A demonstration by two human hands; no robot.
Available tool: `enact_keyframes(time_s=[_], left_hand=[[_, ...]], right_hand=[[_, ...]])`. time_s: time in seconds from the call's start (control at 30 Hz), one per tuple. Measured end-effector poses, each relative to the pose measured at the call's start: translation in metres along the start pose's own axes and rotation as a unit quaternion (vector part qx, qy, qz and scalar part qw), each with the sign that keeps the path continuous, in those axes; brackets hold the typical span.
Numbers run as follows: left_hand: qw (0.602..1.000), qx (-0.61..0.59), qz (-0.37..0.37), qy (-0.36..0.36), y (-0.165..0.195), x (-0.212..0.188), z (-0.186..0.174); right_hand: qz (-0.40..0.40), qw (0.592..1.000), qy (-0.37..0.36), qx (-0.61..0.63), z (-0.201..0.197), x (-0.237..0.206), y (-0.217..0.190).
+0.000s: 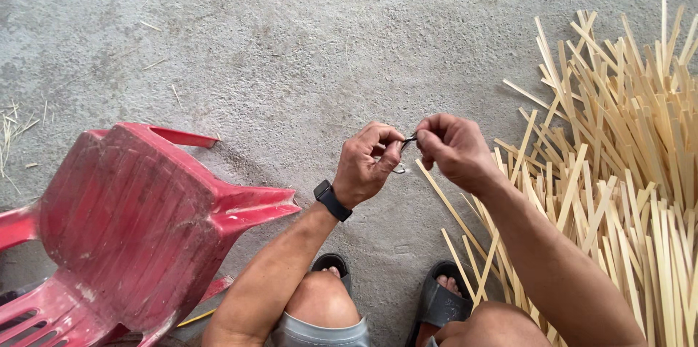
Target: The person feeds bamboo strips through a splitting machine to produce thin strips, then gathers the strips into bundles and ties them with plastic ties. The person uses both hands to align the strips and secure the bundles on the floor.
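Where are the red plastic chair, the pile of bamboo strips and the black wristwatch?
red plastic chair (123, 223): head view, on the overturned seat's underside.
pile of bamboo strips (625, 165): head view, middle of the heap on the floor.
black wristwatch (332, 200): head view, on the band at the left wrist.

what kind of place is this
Probably an informal craft workspace: a bare concrete floor, a heap of split bamboo strips, and a tipped red plastic chair.

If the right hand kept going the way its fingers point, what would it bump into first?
Probably the left hand. The right hand points leftward at it, both pinching a thin dark band, so they nearly touch already.
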State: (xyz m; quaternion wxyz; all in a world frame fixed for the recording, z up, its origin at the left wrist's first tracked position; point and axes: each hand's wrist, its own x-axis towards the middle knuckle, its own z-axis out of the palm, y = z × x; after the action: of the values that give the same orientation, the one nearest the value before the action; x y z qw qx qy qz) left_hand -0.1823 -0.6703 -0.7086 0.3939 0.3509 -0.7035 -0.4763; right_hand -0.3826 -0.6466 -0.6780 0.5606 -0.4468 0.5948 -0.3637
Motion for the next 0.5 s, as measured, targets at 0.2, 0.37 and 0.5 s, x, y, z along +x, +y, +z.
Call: enact_keyframes(time_s=[0.2, 0.37, 0.5], left_hand=[[0.989, 0.106, 0.099, 0.014, 0.008, 0.002, -0.003], [0.964, 0.220, 0.152, 0.008, 0.013, 0.005, -0.003], [0.968, 0.210, 0.140, -0.009, 0.004, 0.004, 0.002]], right_hand=[[-0.005, 0.998, 0.040, -0.047, 0.005, -0.006, 0.006], [0.013, 0.994, 0.034, -0.103, 0.005, -0.013, -0.001], [0.020, 0.993, 0.023, -0.117, 0.006, -0.017, -0.002]])
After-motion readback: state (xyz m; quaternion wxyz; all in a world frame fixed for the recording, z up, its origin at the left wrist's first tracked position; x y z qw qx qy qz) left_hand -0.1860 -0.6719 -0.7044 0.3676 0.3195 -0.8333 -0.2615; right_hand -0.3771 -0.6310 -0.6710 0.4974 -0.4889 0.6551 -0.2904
